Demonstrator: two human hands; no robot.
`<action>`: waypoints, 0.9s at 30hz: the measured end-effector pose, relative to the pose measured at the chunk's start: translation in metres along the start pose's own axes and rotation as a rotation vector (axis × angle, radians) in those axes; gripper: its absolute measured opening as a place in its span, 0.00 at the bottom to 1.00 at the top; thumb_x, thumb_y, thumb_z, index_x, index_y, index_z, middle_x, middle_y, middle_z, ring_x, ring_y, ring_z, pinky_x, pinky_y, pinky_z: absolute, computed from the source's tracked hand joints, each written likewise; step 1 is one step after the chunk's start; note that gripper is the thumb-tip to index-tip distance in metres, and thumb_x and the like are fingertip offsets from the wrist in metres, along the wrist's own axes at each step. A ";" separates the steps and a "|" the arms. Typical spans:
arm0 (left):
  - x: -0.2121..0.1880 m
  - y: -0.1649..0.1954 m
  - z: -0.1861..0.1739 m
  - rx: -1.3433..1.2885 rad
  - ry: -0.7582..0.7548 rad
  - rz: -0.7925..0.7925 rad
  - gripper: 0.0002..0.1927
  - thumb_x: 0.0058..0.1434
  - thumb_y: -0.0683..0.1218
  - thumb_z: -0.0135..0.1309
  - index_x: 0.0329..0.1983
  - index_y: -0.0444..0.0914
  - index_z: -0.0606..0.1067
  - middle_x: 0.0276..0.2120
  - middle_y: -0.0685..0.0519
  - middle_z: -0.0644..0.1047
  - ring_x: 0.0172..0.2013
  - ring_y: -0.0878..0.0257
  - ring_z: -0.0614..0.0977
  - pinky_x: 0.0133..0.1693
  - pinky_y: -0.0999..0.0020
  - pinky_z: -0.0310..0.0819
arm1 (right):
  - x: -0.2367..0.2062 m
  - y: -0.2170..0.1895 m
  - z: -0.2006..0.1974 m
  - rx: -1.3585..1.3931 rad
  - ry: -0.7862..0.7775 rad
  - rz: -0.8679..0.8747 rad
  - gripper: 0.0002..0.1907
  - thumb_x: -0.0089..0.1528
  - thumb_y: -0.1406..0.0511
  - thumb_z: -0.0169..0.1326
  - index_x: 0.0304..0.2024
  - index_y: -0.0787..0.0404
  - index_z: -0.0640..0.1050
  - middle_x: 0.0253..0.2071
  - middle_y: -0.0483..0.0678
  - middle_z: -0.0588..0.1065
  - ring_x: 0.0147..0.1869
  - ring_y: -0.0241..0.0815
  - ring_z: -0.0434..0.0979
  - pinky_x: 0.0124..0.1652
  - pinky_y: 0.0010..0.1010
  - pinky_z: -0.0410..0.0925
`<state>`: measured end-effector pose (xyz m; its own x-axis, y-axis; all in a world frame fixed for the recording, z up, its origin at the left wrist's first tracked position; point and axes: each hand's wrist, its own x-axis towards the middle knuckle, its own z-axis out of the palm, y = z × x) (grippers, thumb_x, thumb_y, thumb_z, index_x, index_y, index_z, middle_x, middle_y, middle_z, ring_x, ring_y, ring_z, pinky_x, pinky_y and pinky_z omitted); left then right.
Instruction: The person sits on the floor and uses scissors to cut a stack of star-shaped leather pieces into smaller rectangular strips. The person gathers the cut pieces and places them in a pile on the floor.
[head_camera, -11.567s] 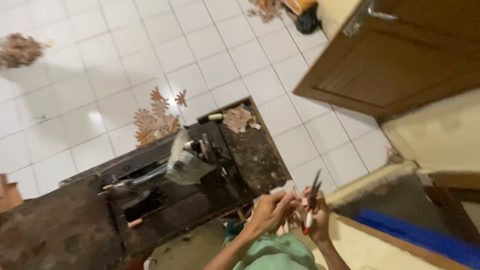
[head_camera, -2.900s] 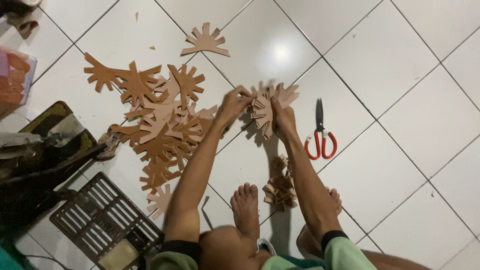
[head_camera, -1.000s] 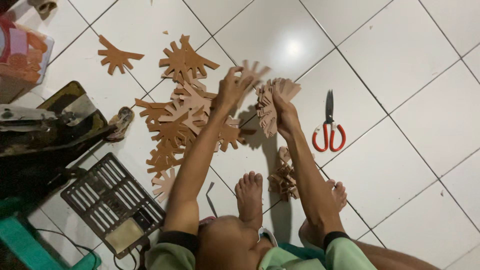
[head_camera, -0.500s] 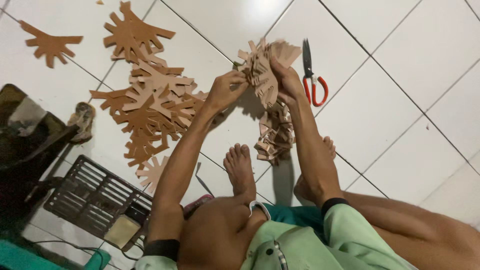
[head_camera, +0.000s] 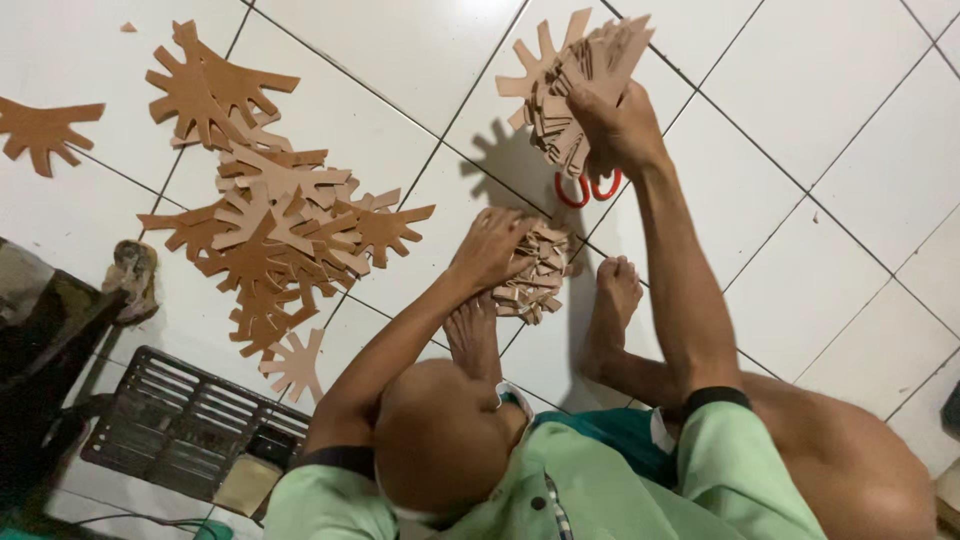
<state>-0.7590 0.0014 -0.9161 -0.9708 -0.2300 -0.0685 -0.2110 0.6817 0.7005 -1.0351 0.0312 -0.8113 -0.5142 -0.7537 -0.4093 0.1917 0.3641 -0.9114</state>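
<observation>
Two stacks of brown cutouts are being handled. Each piece is a flat, thin shape with a narrow stem and several spread fingers, like a splayed hand or branch, tan on one face and darker brown on the other.

One stack, the raised bundle (head_camera: 575, 95), is held up above the white tiled floor (head_camera: 820, 180) near the top of the view, its pieces packed face to face so that only their edges and a few spread tips are seen. It is clamped by the right hand (head_camera: 620, 125), whose fingers are closed tightly round its lower end. The number of pieces in it cannot be counted.

The second stack, the low pile (head_camera: 535, 275), lies on the floor just in front of the two bare feet (head_camera: 545, 320). It is pressed from above by the left hand (head_camera: 488, 248), with the fingers curled down over its top; whether anything is pinched between them cannot be told.

One pair of scissors (head_camera: 588, 188) with red handles is seen on the floor below the raised bundle, mostly hidden behind it.

Many loose cutouts (head_camera: 280, 225), well over a dozen and overlapping, are spread in a heap to the left, with one lone cutout (head_camera: 45, 125) lying apart at the left edge. One dark slatted grille (head_camera: 190, 425) is seen at lower left.
</observation>
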 end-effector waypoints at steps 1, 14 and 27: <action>-0.007 -0.007 -0.004 0.032 0.040 0.012 0.39 0.59 0.58 0.60 0.68 0.35 0.66 0.62 0.34 0.67 0.65 0.44 0.64 0.66 0.43 0.54 | 0.003 -0.016 -0.004 -0.228 0.010 0.052 0.24 0.63 0.57 0.63 0.53 0.68 0.75 0.41 0.50 0.78 0.42 0.37 0.79 0.43 0.30 0.75; -0.132 -0.029 -0.019 0.403 0.233 -0.281 0.30 0.67 0.51 0.50 0.72 0.41 0.65 0.74 0.52 0.62 0.72 0.57 0.62 0.72 0.48 0.51 | 0.086 -0.142 0.006 -0.233 -0.300 -0.072 0.26 0.66 0.49 0.59 0.42 0.67 0.74 0.22 0.48 0.72 0.18 0.37 0.73 0.17 0.29 0.70; -0.125 -0.011 -0.040 0.362 0.323 -0.282 0.33 0.62 0.51 0.52 0.72 0.44 0.64 0.71 0.52 0.64 0.70 0.56 0.64 0.72 0.48 0.49 | 0.106 -0.165 -0.006 -0.314 -0.393 -0.427 0.27 0.70 0.61 0.60 0.64 0.70 0.68 0.57 0.56 0.74 0.59 0.45 0.76 0.55 0.34 0.69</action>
<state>-0.6306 -0.0046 -0.8866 -0.7989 -0.5999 0.0429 -0.5383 0.7450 0.3939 -1.1260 -0.1050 -0.7040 -0.1366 -0.9891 -0.0543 -0.2450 0.0868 -0.9656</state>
